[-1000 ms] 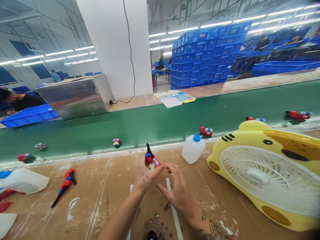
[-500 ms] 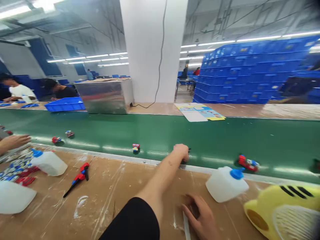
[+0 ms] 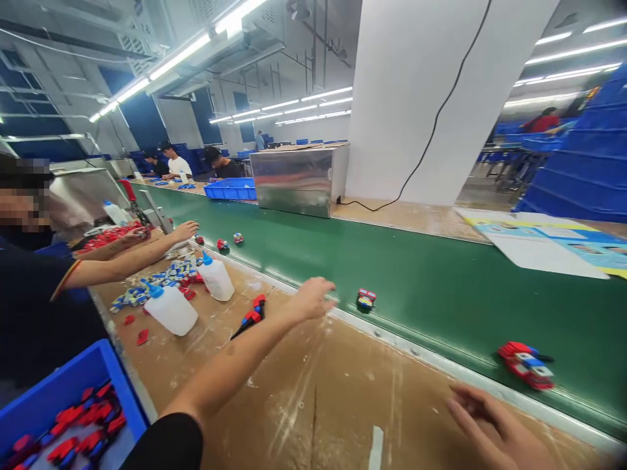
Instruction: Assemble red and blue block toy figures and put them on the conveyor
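Note:
My left hand reaches over the belt's near edge, fingers spread and holding nothing. Just right of it, a small red, white and blue toy piece lies on the green conveyor belt. Low on the right, my right hand hovers by the table edge, fingers loosely bent and apart, nothing visible in them. Beyond that hand, a larger red toy piece with a dark rod rests on the belt. Below my left forearm's far side lies a red and black piece on the brown tabletop.
Two white bottles with blue caps, one nearer and one farther, stand beside piled small parts. A blue bin of red pieces is lower left. A co-worker's hand reaches to the belt. Printed cardboard overhangs the far side.
The view has swung left. My left hand has lifted off the belt and moved left, its fingers now spread; a red piece lies on the belt about where it was.

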`<state>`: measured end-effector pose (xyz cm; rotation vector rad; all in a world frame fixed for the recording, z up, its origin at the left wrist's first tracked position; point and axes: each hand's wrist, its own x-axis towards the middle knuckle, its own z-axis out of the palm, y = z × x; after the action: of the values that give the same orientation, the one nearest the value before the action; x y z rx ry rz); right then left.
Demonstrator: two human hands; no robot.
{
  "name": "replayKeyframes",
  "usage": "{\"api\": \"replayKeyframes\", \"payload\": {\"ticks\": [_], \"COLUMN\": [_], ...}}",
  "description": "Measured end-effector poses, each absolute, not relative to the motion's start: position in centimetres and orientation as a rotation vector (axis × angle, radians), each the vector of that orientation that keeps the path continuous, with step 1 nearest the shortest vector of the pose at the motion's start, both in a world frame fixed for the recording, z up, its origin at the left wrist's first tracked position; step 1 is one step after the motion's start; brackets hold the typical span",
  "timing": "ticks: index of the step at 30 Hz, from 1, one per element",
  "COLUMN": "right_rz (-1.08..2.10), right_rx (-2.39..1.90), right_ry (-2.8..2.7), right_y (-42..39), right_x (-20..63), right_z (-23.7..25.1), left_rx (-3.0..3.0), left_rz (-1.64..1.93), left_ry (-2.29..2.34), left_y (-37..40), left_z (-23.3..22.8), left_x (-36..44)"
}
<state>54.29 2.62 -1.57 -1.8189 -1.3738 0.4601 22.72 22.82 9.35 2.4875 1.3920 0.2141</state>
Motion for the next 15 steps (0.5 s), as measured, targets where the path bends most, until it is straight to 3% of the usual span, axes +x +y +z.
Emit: {"api": "replayKeyframes", "payload": {"ticks": [3, 6, 10, 15], "right_rz": [0.519, 0.478, 0.556, 0.581], "right_rx": [-1.649, -1.553, -1.595, -1.558], "right_ry": [-1.556, -1.713, -1.702, -1.487], "right_y": [11.8, 19.5, 22.3, 16.7], "right_x": [50.7, 47.6, 46.1, 47.8], "right_z": [1.2, 2.8, 3.6, 3.1], "left_rx": [2.319, 2.167, 2.160, 2.389], "left_rz": [0.140, 0.018, 0.026, 0.240], "left_ry": [1.829, 1.999, 1.991, 1.770], "left_y": [23.6, 23.3, 22.9, 22.5], "left_z": [10.4, 9.7, 8.5, 9.4], "left_x": [11.3, 5.9, 6.7, 11.6]}}
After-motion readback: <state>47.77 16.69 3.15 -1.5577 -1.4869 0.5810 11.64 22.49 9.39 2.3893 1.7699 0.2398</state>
